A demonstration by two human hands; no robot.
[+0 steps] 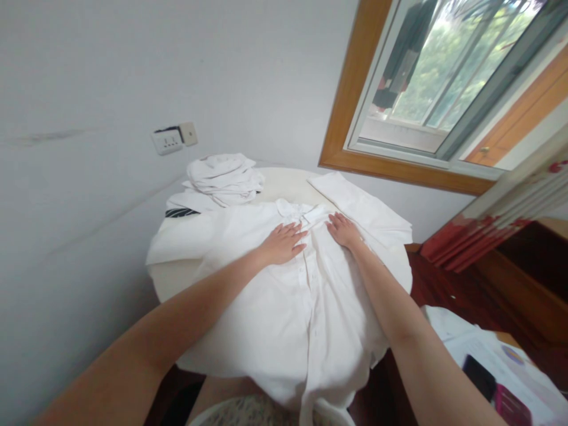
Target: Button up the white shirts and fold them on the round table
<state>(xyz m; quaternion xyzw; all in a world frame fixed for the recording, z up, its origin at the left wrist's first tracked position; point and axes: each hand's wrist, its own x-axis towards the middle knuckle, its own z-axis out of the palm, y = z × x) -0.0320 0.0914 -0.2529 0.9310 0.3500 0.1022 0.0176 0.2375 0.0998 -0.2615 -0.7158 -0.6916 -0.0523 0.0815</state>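
A white button-front shirt lies spread on a round cream table, its collar toward the wall and its hem hanging over the near edge. Flat on the chest, just left of the button line, rests my left hand with its fingers spread. My right hand presses on the shirt near the shoulder, right of the collar, palm down with fingers out. One sleeve stretches to the left edge; the other lies at the upper right. Wrinkles run along the button placket.
Crumpled white clothes with a dark striped piece sit at the table's back left. Behind are the wall, a socket and a wood-framed window. At lower right, a dark phone and a magenta item lie on a covered surface.
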